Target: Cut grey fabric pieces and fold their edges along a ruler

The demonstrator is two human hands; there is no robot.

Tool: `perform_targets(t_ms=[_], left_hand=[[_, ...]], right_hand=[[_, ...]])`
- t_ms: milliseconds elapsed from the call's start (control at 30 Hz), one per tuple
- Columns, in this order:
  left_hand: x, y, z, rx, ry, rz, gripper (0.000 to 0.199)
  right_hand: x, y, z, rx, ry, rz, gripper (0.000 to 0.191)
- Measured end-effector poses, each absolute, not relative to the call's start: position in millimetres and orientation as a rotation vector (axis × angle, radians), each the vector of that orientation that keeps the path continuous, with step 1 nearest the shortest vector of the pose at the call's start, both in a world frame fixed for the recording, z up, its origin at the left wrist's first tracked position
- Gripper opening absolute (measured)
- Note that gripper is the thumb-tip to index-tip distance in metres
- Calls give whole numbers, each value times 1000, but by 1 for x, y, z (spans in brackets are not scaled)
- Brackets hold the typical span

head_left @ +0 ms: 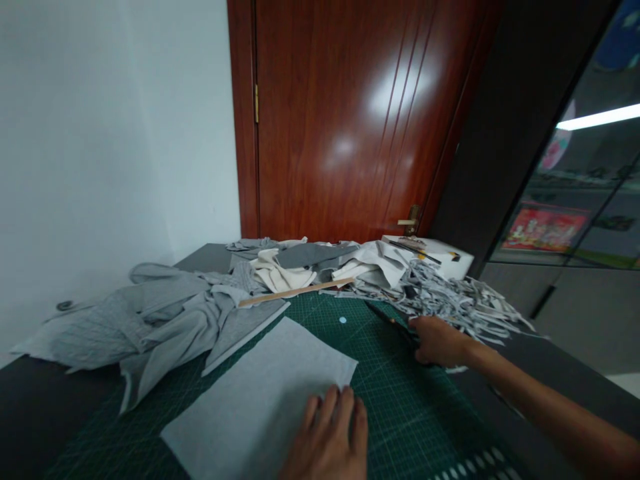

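A light grey four-sided sheet (pixel 270 393) lies flat on a green cutting mat (pixel 400 413); whether it is cloth or paper, I cannot tell. My left hand (pixel 330 433) rests on its right edge, palm down with the fingers stretched out. Farther right, my right hand (pixel 440 341) is closed around the handles of black scissors (pixel 390 321). Their blades point away to the left, low over the mat, and the fingers hide part of the handles. A small pale round piece (pixel 343 320) lies between the sheet and the scissors.
Crumpled grey cloth (pixel 165 313) is heaped at the left. A wooden strip (pixel 295 292) crosses the mat's far edge, with cream and grey scraps (pixel 285 270) behind it. Shredded grey strips (pixel 450 297) pile up at the right before a white box (pixel 450 257).
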State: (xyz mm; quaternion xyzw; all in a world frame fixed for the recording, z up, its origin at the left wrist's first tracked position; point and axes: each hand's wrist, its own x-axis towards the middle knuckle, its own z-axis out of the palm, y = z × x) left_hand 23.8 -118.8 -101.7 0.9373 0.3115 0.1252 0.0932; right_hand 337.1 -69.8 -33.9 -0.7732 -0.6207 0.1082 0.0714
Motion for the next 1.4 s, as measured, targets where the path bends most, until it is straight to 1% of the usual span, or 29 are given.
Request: perform_targets(t_ms=[33, 67, 100, 167, 200, 300, 333, 367, 433, 500, 633, 700, 867, 933, 1133, 1267, 1333, 1367, 1400], left_hand=[[22, -113, -91, 2761, 1058, 384, 61], [20, -107, -80, 2742, 1114, 360, 61], [18, -102, -71, 2718, 1157, 343, 51], [15, -93, -61, 2705, 1179, 333, 34], [14, -90, -60, 2713, 1166, 345, 30], [11, -84, -67, 2747, 1112, 420, 24], [9, -83, -70, 2751, 1105, 461, 23], [8, -82, -72, 2747, 1103, 518, 23], [5, -82, -73, 2722, 1088, 685, 23], [1, -81, -72, 2669, 1047, 907, 23], [-8, -79, -63, 2542, 896, 1333, 18], [-12, -77, -57, 2488, 847, 1498, 17], [-19, -72, -46, 2327, 882, 1721, 12], [-23, -70, -43, 2268, 901, 1785, 11], [-41, -52, -33, 2251, 1001, 1850, 11], [-51, -51, -19, 2277, 1072, 1901, 10], [-48, -61, -19, 2302, 995, 1925, 15], [-45, -67, -22, 2332, 897, 1861, 17], [-40, -73, -29, 2362, 793, 1692, 19]], right_hand=[[340, -71, -34, -2306, -1816, 378, 23], [342, -74, -35, -2282, -1766, 439, 15], [343, -77, -36, -2249, -1718, 510, 13], [343, -85, -37, -2146, -1634, 657, 18], [340, -89, -38, -2082, -1598, 721, 19], [319, -100, -40, -1869, -1503, 880, 20], [308, -103, -41, -1785, -1471, 945, 23], [295, -104, -43, -1630, -1355, 1094, 29], [269, -102, -48, -1434, -1177, 1305, 38], [244, -98, -55, -1364, -1063, 1412, 42], [207, -84, -64, -1341, -1046, 1467, 41], [193, -77, -66, -1298, -997, 1493, 45], [156, -64, -65, -1018, -819, 1578, 60], [144, -58, -62, -952, -805, 1557, 62], [145, -38, -38, -879, -877, 1444, 47], [160, -24, -15, -872, -924, 1358, 44], [163, -20, -5, -877, -946, 1319, 43], [164, -19, -1, -880, -959, 1302, 43], [163, -18, 3, -885, -974, 1288, 43]])
